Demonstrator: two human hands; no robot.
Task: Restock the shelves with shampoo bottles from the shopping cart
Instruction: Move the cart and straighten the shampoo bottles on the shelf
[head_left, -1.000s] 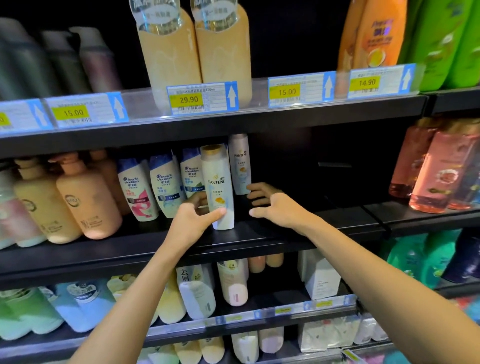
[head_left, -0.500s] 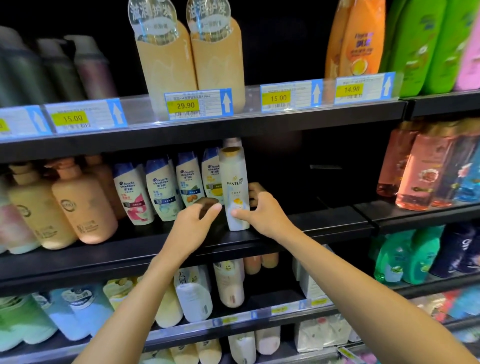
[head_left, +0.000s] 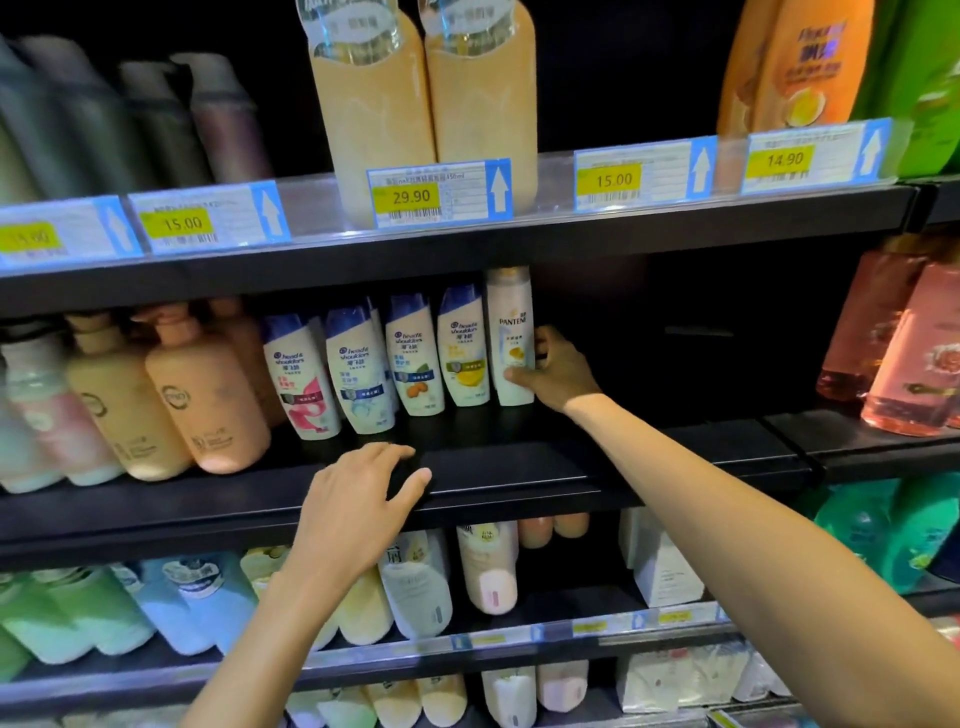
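Observation:
A white Pantene shampoo bottle (head_left: 511, 338) stands upright on the black middle shelf (head_left: 519, 467), at the right end of a row of white and blue Head & Shoulders bottles (head_left: 415, 358). My right hand (head_left: 558, 371) grips the Pantene bottle from its right side, thumb across the lower front and fingers behind. My left hand (head_left: 358, 499) hovers in front of the shelf's front edge with fingers spread and relaxed, holding nothing. The shopping cart is out of view.
To the right of the Pantene bottle the middle shelf is a dark open gap up to pink bottles (head_left: 909, 353). Peach pump bottles (head_left: 202, 395) stand at the left. Tall beige bottles (head_left: 421, 98) and price tags (head_left: 439, 192) sit on the shelf above; lower shelves hold more bottles.
The Pantene bottle has gone back into the row beside the Head & Shoulders bottles, pushed by my right hand. My left hand let go of it and drew back to the shelf's front edge.

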